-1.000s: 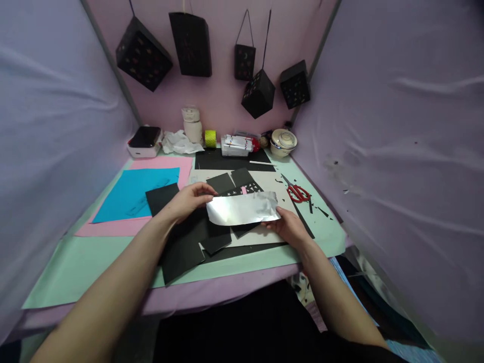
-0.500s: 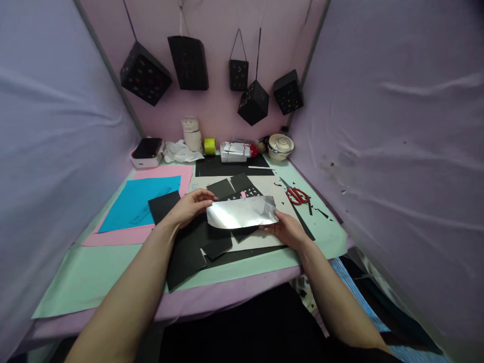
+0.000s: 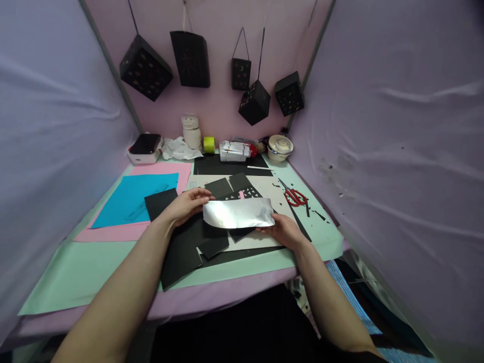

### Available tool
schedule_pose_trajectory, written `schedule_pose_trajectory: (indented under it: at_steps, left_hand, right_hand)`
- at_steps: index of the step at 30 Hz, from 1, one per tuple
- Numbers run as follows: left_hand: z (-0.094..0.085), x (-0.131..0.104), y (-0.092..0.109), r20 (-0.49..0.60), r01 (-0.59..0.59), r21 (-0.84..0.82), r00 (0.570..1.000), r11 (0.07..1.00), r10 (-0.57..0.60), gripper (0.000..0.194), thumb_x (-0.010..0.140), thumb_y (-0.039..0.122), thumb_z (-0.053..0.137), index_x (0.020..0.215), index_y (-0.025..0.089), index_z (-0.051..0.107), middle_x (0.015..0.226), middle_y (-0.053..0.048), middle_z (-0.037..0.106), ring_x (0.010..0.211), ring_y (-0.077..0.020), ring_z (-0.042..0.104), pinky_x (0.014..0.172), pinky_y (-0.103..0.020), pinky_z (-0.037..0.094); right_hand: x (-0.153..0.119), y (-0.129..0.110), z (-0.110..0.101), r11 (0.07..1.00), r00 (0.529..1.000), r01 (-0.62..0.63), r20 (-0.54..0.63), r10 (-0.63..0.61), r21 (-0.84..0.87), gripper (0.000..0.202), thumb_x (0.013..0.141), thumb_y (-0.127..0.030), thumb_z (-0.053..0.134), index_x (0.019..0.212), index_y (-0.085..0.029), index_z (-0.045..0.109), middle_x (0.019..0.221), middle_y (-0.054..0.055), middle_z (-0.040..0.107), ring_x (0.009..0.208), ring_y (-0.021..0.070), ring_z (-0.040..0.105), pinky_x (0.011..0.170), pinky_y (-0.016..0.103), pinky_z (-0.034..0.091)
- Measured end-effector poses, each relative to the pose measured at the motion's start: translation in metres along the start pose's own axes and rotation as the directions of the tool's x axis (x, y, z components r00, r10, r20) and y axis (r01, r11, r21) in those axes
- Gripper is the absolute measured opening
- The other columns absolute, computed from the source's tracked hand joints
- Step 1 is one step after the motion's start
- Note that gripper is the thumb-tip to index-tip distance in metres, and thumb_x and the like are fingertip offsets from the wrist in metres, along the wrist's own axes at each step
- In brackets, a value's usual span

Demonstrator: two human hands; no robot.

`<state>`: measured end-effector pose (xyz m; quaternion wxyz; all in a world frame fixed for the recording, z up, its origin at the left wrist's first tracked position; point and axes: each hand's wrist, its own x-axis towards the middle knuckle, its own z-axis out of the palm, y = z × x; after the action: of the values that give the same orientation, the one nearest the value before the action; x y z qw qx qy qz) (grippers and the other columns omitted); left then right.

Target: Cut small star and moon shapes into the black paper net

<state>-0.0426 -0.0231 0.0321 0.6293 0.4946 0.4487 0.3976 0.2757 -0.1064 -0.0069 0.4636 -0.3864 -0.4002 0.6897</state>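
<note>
A shiny silver strip of paper is held above the table between both my hands. My left hand pinches its left end and my right hand holds its lower right corner. Beneath the strip lie several black paper pieces, one of them with small cut-out shapes, on a pale sheet.
Red-handled scissors lie right of the sheet. A blue sheet on pink paper sits at the left. Tape rolls, a white bowl and a small box line the back. Black paper lanterns hang on the wall.
The silver strip has flattened out and its crumpled right end looks smoother. Both hands stayed on its ends, shifted slightly left.
</note>
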Motion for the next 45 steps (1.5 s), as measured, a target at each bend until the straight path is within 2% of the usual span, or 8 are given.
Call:
schedule_pose_trajectory:
  at_steps: [8, 15, 24, 30, 37, 45]
  left_hand:
    - [0.002, -0.007, 0.005, -0.001, -0.017, -0.036, 1.000, 0.999, 0.017, 0.037, 0.067, 0.033, 0.084, 0.097, 0.020, 0.067, 0.104, -0.006, 0.073, 0.092, -0.0149, 0.069, 0.080, -0.024, 0.055]
    - [0.004, -0.011, 0.008, -0.014, -0.035, -0.031, 0.999, 0.999, 0.035, 0.038, 0.066, 0.034, 0.084, 0.097, 0.019, 0.067, 0.104, -0.007, 0.072, 0.096, -0.0175, 0.068, 0.083, -0.027, 0.056]
    - [0.004, -0.012, 0.007, -0.006, -0.036, -0.043, 0.999, 0.998, 0.035, 0.036, 0.069, 0.032, 0.083, 0.099, 0.020, 0.067, 0.105, -0.006, 0.072, 0.095, -0.0161, 0.068, 0.084, -0.025, 0.055]
    - [0.005, -0.013, 0.007, -0.011, -0.055, -0.048, 0.998, 0.997, 0.054, 0.036, 0.069, 0.032, 0.083, 0.099, 0.019, 0.067, 0.105, -0.007, 0.072, 0.098, -0.0180, 0.068, 0.086, -0.029, 0.055]
    - [0.004, -0.013, 0.007, -0.018, -0.047, -0.047, 0.999, 0.998, 0.046, 0.036, 0.070, 0.032, 0.082, 0.100, 0.019, 0.066, 0.106, -0.007, 0.072, 0.098, -0.0160, 0.068, 0.085, -0.024, 0.054]
    - [0.007, -0.015, 0.009, -0.030, -0.036, -0.035, 0.999, 0.999, 0.035, 0.037, 0.069, 0.033, 0.083, 0.099, 0.019, 0.067, 0.105, -0.007, 0.072, 0.095, -0.0169, 0.068, 0.083, -0.026, 0.056]
  right_hand:
    - [-0.002, -0.003, 0.006, 0.999, 0.999, 0.034, -0.018, -0.034, -0.030, 0.029, 0.077, -0.049, 0.065, 0.079, -0.021, 0.073, 0.080, 0.007, 0.075, 0.085, 0.0278, 0.070, 0.082, 0.039, 0.055]
    - [-0.004, -0.002, 0.007, 0.995, 0.996, 0.089, 0.004, -0.089, -0.052, 0.029, 0.080, -0.049, 0.064, 0.079, -0.022, 0.073, 0.083, 0.007, 0.074, 0.084, 0.0249, 0.070, 0.084, 0.038, 0.054]
    - [-0.005, -0.005, 0.010, 0.996, 0.996, 0.089, 0.008, -0.089, -0.006, 0.029, 0.079, -0.048, 0.067, 0.079, -0.021, 0.075, 0.083, 0.006, 0.075, 0.082, 0.0238, 0.071, 0.084, 0.038, 0.054]
    - [-0.005, -0.004, 0.009, 0.997, 0.997, 0.071, -0.008, -0.071, -0.027, 0.030, 0.078, -0.050, 0.067, 0.080, -0.021, 0.074, 0.081, 0.006, 0.075, 0.082, 0.0248, 0.071, 0.082, 0.038, 0.054]
    - [-0.004, -0.005, 0.009, 0.997, 0.998, 0.065, -0.014, -0.065, -0.028, 0.029, 0.077, -0.049, 0.066, 0.077, -0.022, 0.074, 0.079, 0.006, 0.075, 0.082, 0.0249, 0.070, 0.084, 0.039, 0.054]
    - [-0.004, -0.004, 0.008, 0.998, 0.998, 0.057, -0.032, -0.058, -0.028, 0.029, 0.076, -0.049, 0.067, 0.075, -0.021, 0.072, 0.078, 0.008, 0.074, 0.078, 0.0254, 0.069, 0.084, 0.041, 0.053]
